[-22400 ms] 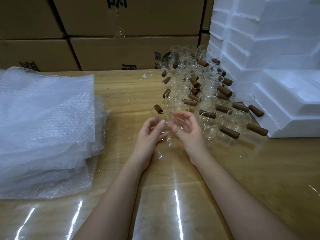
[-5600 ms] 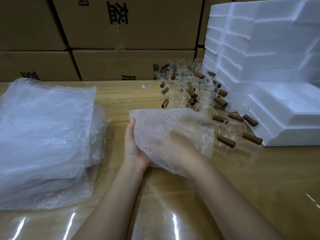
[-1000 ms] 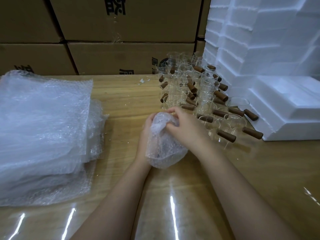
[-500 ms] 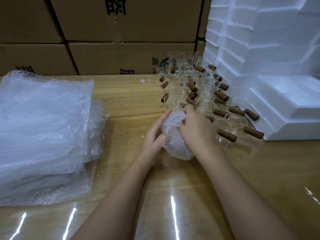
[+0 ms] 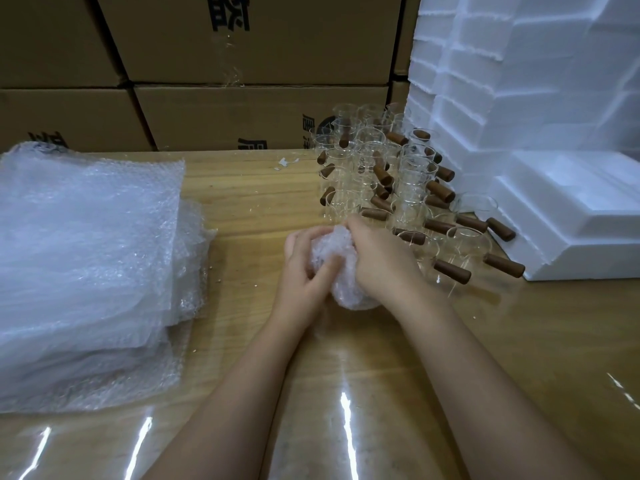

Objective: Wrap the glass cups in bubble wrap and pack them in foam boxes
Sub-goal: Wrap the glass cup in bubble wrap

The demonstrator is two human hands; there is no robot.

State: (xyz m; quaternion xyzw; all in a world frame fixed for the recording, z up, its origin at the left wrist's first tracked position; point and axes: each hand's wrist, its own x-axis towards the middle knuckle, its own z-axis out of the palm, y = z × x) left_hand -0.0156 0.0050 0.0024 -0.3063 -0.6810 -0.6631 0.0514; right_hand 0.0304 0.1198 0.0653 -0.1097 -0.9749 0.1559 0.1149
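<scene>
Glass cup bundle (image 5: 341,271) sits mid-worktop (image 5: 519,341) between 2 hands, just in front of the unwrapped cups (image 5: 381,174); cannot tell if it touches the wood. Left hand (image 5: 303,277) holds its left side, fingers curled round it, thumb pressed across the front. Right hand (image 5: 379,258) grips from the upper right, fingers (image 5: 353,225) curled over the bunched top. Step looks like closing the loose wrap ends. To do it well: left hand holds steady, right tucks the slack into the cup mouth, firm but not crushing, with the handle side padded and the elbow clear of the near cups. Then it likely goes right, to the foam boxes (image 5: 571,209). The bundle looks like a lumpy, whitish, crumpled egg of bubble wrap with a rounded lower end; the glass inside is hidden. Bubble wrap stack (image 5: 86,254) lies at left.
</scene>
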